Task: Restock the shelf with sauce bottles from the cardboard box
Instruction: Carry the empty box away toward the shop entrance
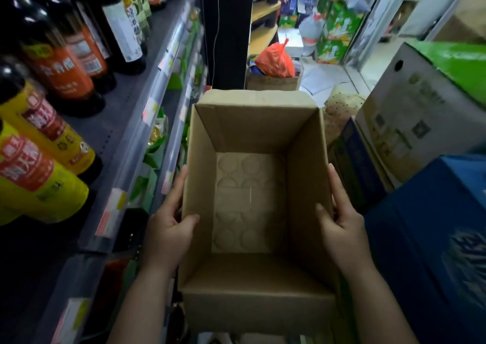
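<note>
An open, empty brown cardboard box (252, 212), with round bottle imprints on its floor, is held by both side walls, the left hand (168, 228) and right hand (342, 222) each gripping a rim, thumbs inside, just right of the grey shelf (123, 123) carrying dark yellow- and orange-labelled sauce bottles (52, 73).

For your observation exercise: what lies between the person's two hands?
In the head view, the open brown cardboard box lies between the left hand and right hand. It holds no bottles; only round dents mark its floor.
</note>
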A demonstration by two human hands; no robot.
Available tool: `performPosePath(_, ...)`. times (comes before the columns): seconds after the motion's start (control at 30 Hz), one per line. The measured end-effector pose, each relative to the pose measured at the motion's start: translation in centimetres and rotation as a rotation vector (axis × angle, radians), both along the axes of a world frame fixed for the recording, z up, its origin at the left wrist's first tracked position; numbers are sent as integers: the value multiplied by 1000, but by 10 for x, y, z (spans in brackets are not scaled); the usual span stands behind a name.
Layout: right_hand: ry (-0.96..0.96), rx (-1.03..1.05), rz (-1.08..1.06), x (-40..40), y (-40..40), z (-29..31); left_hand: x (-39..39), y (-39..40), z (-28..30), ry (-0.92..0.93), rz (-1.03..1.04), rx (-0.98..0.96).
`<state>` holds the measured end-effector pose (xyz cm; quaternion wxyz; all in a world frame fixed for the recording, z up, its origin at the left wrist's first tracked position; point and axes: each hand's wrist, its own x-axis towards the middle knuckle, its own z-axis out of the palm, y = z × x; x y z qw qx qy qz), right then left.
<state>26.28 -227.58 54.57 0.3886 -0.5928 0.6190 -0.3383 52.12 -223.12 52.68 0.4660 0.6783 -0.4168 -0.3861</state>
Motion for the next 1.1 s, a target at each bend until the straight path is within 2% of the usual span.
performPosePath(0.5,-79,-145,8,8,-141,52,-4,-135,53,-12,28,-100)
performPosePath(0.67,-49,-196,16,2,-172,48,-3,-165,51,-52,26,-111)
performPosePath(0.87,6,-141,-84,3,-204,44,-4,-212,34,-30,-3,-113)
performPosePath(1.1,93,-100,-83,29,-277,40,23,-288,30,-54,1,-69)
